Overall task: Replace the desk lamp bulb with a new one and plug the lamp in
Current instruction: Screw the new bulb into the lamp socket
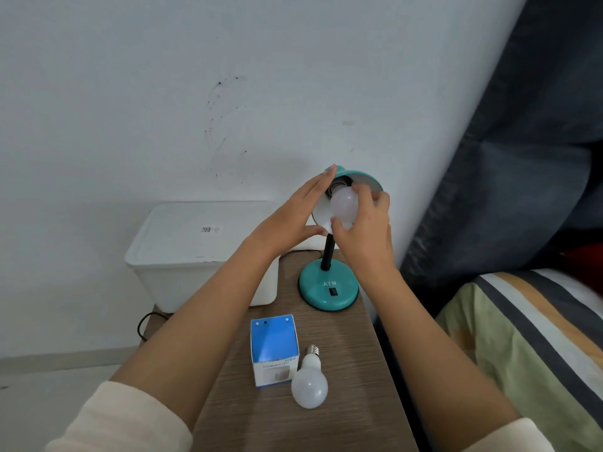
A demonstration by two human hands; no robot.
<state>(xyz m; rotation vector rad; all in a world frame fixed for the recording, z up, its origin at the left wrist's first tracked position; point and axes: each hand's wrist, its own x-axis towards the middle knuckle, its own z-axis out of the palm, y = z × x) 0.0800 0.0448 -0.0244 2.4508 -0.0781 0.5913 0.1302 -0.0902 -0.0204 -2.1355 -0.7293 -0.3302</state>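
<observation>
A teal desk lamp (329, 290) stands at the far end of a narrow wooden table (352, 370), its shade (365, 179) tilted toward me. My left hand (293, 220) cups the left side of the shade, fingers straight and thumb under the rim. My right hand (365, 230) grips a white bulb (342, 203) whose base sits at the socket inside the shade. A second white bulb (309, 383) lies loose on the table beside a blue and white box (274, 349). The lamp's black cord (303, 252) runs behind the base; its plug is out of sight.
A white lidded plastic bin (195, 252) sits left of the lamp against the white wall. A black cable (146, 324) loops off the table's left edge. A bed with striped bedding (535, 327) and a dark curtain (538, 141) lie close on the right.
</observation>
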